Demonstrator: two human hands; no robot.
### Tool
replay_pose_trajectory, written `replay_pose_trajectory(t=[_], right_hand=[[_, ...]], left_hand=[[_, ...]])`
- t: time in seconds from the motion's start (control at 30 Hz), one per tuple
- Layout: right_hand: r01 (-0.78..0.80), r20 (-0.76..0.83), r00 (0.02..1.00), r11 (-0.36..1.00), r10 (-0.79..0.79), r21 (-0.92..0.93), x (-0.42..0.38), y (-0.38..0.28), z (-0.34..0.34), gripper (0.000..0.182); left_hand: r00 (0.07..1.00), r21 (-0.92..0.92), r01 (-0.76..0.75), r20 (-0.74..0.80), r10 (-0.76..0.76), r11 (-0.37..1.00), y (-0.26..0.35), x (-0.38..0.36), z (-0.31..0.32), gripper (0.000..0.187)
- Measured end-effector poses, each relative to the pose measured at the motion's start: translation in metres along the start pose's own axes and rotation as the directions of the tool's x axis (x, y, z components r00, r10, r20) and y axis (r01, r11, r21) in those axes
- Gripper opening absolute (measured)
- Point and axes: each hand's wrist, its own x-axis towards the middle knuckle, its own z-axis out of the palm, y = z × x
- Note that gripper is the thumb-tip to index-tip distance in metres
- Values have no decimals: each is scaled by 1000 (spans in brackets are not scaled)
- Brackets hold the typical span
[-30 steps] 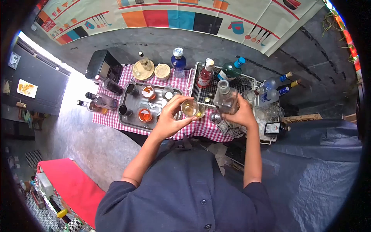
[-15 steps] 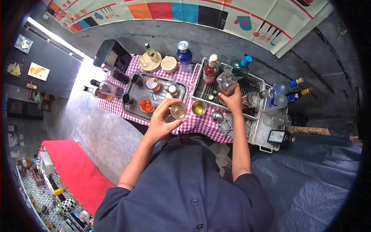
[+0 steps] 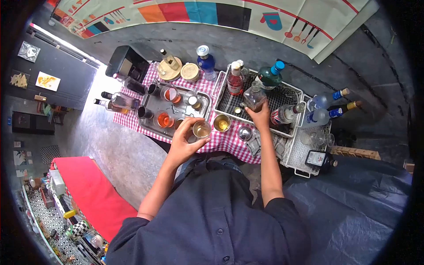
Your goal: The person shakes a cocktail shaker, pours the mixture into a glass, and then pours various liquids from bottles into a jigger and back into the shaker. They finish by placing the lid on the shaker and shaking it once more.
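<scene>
My left hand (image 3: 184,140) is closed around a small clear glass (image 3: 202,130) with some pale liquid in it, held above the front right edge of the tray. A clear, faceted bottle (image 3: 255,95) is in the grip of my right hand (image 3: 259,115), at the front side of the wire basket. Between the hands stands a metal shaker cup (image 3: 221,122) holding yellowish liquid. A rounded metal shaker lid (image 3: 244,133) lies on the checked cloth, just left of my right forearm. Whether the bottle's base touches the basket is hard to see.
A metal tray (image 3: 176,110) carries several glasses and cups, some with red drink. The white wire basket (image 3: 223,104) holds a red bottle (image 3: 235,81), a green bottle (image 3: 270,76) and another bottle (image 3: 286,113). More bottles stand at both ends. A folded cloth (image 3: 269,145) lies at the front.
The bottle in my right hand is slightly lower and nearer to me. The glass in my left hand has also come a little closer to my body. The whole view has shifted slightly.
</scene>
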Motion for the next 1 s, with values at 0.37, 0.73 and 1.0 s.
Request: replay_pose_trajectory(t=[0.37,0.73,1.0], right_hand=[[-261,146,946,947,289,-186,-14,-8,-30,98],[-240,192,942,953,274,-183,-80,-42,-75,95],[-282,220,886,851,408,-443,-141,-2,-124,104]], left_hand=[[999,-9,-31,18,32,999,-9,8,21,56],[998,245,-49,37,41,968,-45,16,29,54],[993,422,-91,102,52,902,-99,23,43,49]])
